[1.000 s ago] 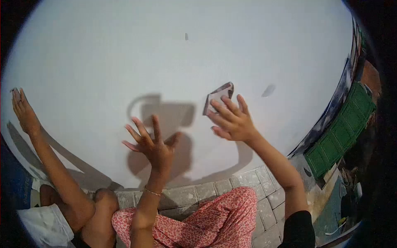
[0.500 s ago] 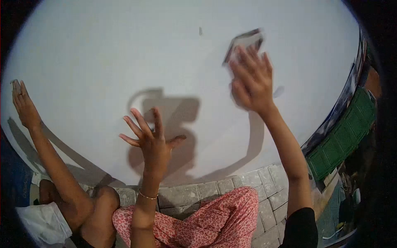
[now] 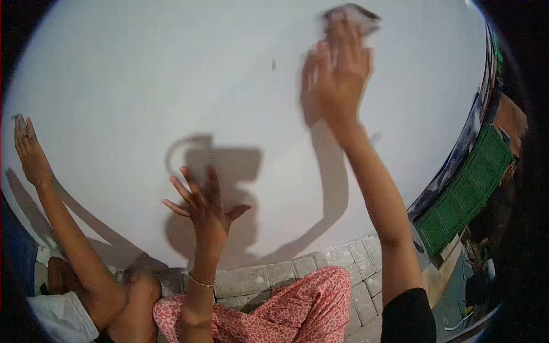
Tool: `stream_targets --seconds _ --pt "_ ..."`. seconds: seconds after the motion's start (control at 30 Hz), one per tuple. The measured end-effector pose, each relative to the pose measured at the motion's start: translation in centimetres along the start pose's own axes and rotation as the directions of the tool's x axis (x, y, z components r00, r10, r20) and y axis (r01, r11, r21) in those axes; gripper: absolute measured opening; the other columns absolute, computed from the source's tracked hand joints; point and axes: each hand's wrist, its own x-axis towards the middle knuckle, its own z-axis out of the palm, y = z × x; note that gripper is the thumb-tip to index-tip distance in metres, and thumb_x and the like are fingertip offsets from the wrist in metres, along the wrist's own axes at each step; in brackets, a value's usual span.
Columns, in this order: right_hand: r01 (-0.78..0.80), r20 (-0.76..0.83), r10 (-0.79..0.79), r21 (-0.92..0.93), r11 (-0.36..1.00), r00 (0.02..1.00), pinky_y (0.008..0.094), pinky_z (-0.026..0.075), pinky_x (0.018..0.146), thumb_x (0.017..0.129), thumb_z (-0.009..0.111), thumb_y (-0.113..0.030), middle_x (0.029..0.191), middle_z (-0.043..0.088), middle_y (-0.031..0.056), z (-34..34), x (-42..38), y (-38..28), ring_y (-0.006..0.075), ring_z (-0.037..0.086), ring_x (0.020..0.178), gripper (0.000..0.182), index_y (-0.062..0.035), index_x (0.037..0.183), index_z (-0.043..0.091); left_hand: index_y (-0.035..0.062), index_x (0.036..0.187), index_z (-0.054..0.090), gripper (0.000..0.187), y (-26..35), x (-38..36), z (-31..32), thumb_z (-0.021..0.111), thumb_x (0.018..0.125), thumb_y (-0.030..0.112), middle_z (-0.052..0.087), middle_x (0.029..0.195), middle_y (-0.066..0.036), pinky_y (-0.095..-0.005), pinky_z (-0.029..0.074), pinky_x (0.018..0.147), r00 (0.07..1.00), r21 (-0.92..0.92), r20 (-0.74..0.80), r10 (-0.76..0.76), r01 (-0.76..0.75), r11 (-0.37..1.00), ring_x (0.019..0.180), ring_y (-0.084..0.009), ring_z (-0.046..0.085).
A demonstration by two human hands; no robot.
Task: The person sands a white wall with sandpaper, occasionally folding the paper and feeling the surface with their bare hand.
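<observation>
A large white wall (image 3: 137, 74) fills most of the view. High on it, right of centre, my right hand (image 3: 343, 77) presses a dark-edged, greyish flat piece (image 3: 366, 19) against the surface; hand and piece are a little blurred. Lower down, my left hand (image 3: 206, 200) has its fingers spread over the wall, holding nothing, with a thin bracelet (image 3: 201, 283) at the wrist. A small dark mark (image 3: 273, 65) shows on the wall between and above my hands. Shadows of my head and arms fall across the white surface.
At the far left sits another person, whose hand (image 3: 34, 163) holds a small grey thing against the wall. My legs in pink patterned trousers (image 3: 309, 303) are folded on grey paving blocks (image 3: 246, 283). A green ridged panel (image 3: 466, 188) lies at the right.
My right hand has moved up the wall with the flat piece. My left hand stays spread, slightly lower in view. The head view has shifted a little.
</observation>
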Motion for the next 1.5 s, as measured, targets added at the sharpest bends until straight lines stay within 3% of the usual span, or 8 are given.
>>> stream_targets --seconds 0.2,0.43,0.6,0.77,0.93,1.1,1.27,1.5 --pt "0.493 0.526 -0.634 0.401 0.772 0.567 0.0485 0.013 0.112 0.079 0.060 -0.035 0.144 0.037 0.0028 -1.2 -5.1 -5.3 0.0219 0.029 0.135 0.060 -0.0199 0.135 0.044 0.0157 0.147 0.017 0.115 0.1 -0.3 0.4 0.055 0.058 0.078 -0.004 0.150 -0.026 -0.0734 -0.007 0.095 0.995 -0.032 -0.028 -0.096 0.095 0.995 0.136 -0.0475 -0.008" --pt "-0.199 0.060 0.215 -0.194 0.960 0.975 0.0505 0.015 0.108 0.083 0.054 -0.023 0.139 0.042 0.0150 -2.3 -7.2 -1.5 0.0313 0.032 0.132 0.051 -0.0057 0.130 0.047 0.0198 0.148 0.012 0.123 0.1 -0.4 0.8 0.061 0.050 0.078 -0.005 0.150 -0.025 -0.0743 -0.004 0.095 0.983 -0.065 -0.059 -0.172 0.168 0.984 0.136 -0.0496 -0.006" --pt "0.512 0.514 -0.580 0.286 0.810 0.632 0.0530 0.019 0.107 0.076 0.062 -0.030 0.140 0.042 0.0032 -4.8 -13.4 -0.6 0.0251 0.035 0.132 0.057 -0.0179 0.130 0.049 0.0207 0.148 0.012 0.120 -0.6 -0.9 1.6 0.061 0.053 0.075 -0.006 0.150 -0.024 -0.0741 -0.005 0.095 0.987 -0.047 -0.059 -0.147 0.144 0.988 0.136 -0.0489 -0.006" --pt "-0.505 -0.237 0.495 0.023 0.863 0.836 0.0493 0.013 0.109 0.090 0.040 -0.014 0.140 0.037 0.0195 -5.7 -9.7 4.9 0.0352 0.029 0.133 0.044 0.0029 0.130 0.044 0.0227 0.148 0.011 0.117 -0.6 -1.5 1.7 0.059 0.055 0.075 -0.006 0.150 -0.024 -0.0734 -0.008 0.095 0.990 -0.064 -0.114 -0.085 0.078 0.995 0.136 -0.0483 -0.007" --pt "0.375 0.376 -0.371 0.067 0.925 0.849 0.0469 0.006 0.111 0.087 0.048 -0.026 0.144 0.034 0.0164 -8.3 -15.3 2.9 0.0321 0.021 0.138 0.051 0.0013 0.131 0.043 0.0194 0.148 0.008 0.125 -0.9 -1.5 2.1 0.065 0.051 0.073 -0.009 0.150 -0.024 -0.0730 -0.006 0.096 0.992 0.031 -0.102 -0.076 0.080 0.996 0.137 -0.0466 -0.008" --pt "-0.627 -0.123 0.623 0.000 0.779 0.773 0.0490 0.002 0.109 0.096 0.031 -0.042 0.147 0.028 0.0164 -9.4 -19.1 7.3 0.0296 0.015 0.140 0.058 0.0001 0.134 0.040 0.0222 0.148 0.007 0.119 -1.1 -1.7 2.5 0.057 0.055 0.078 -0.006 0.150 -0.025 -0.0729 -0.007 0.096 0.990 0.021 -0.127 -0.062 0.065 0.998 0.136 -0.0472 -0.008" --pt "0.037 0.457 0.086 -0.253 0.967 0.885 0.0511 -0.005 0.107 0.096 0.026 -0.040 0.150 0.024 0.0137 -12.1 -20.7 6.0 0.0291 0.015 0.140 0.056 -0.0047 0.138 0.037 0.0253 0.148 0.008 0.116 -1.0 -1.5 2.6 0.050 0.056 0.082 -0.002 0.149 -0.026 -0.0734 -0.006 0.095 0.988 0.020 -0.125 -0.090 0.093 0.995 0.136 -0.0488 -0.005" --pt "-0.338 0.269 0.386 -0.207 0.918 0.883 0.0528 -0.008 0.105 0.092 0.038 -0.038 0.150 0.023 0.0133 -11.0 -20.5 3.6 0.0292 0.015 0.140 0.057 -0.0058 0.138 0.036 0.0250 0.148 0.008 0.116 -1.1 -1.6 2.6 0.049 0.056 0.083 -0.004 0.149 -0.026 -0.0741 -0.007 0.094 0.987 0.037 -0.142 -0.073 0.079 0.996 0.136 -0.0481 -0.007"
